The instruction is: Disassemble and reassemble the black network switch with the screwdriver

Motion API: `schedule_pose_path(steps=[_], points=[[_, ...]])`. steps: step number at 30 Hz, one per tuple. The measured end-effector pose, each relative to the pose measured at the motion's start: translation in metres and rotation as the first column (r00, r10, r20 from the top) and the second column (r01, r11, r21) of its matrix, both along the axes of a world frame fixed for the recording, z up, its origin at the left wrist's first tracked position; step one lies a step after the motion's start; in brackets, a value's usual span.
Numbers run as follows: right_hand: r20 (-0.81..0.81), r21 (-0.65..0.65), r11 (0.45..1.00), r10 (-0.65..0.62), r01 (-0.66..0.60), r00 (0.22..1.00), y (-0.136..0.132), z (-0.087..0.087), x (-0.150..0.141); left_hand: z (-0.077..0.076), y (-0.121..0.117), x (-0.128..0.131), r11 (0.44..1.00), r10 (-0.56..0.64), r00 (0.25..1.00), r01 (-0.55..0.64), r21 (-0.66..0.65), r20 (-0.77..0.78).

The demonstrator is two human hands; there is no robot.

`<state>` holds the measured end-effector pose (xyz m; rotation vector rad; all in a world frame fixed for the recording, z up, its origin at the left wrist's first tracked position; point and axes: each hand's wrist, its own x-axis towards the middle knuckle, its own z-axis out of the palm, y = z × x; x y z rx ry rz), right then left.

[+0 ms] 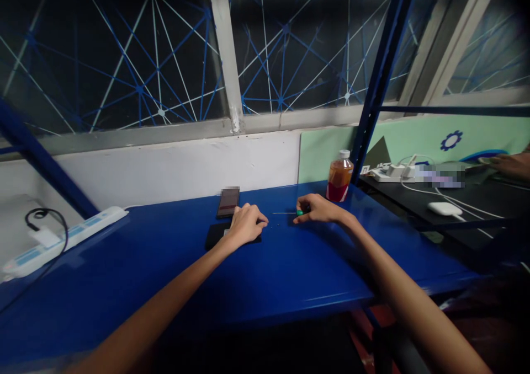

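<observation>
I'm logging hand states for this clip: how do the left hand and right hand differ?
The right hand grips a green-handled tool; whether the left hand pinches anything is too small to tell. The left hand partly hides a black flat item from view, while the right hand is nearer the bottle. Both are bare and over the blue table.

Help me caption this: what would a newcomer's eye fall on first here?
Probably what looks like a green-handled screwdriver in the right hand, pointing toward the left hand. Then the drink bottle behind that right hand, and the windows across the top, webbed in blue and white.
</observation>
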<state>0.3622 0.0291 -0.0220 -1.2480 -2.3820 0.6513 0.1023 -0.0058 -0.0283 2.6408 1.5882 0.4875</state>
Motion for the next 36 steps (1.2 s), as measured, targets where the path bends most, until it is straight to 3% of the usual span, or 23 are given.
schedule_pose_path(steps=[9,20,29,36], points=[[0.157,0.037,0.996,-0.081,0.076,0.984,0.003,-0.005,0.002,-0.007,0.009,0.006,0.992,-0.106,0.994,0.106,-0.074,0.014],[0.085,0.013,0.999,-0.039,0.038,0.996,0.002,-0.001,0.003,-0.013,0.017,0.022,0.991,-0.132,0.991,0.132,-0.027,0.002],[0.103,0.002,1.0,-0.024,0.024,0.994,0.002,-0.002,0.002,-0.016,0.017,0.016,0.984,-0.176,0.984,0.176,-0.015,0.01],[0.123,-0.028,0.998,-0.045,0.049,0.991,0.002,-0.005,0.003,-0.008,0.014,0.016,0.982,-0.183,0.983,0.183,-0.039,0.007]])
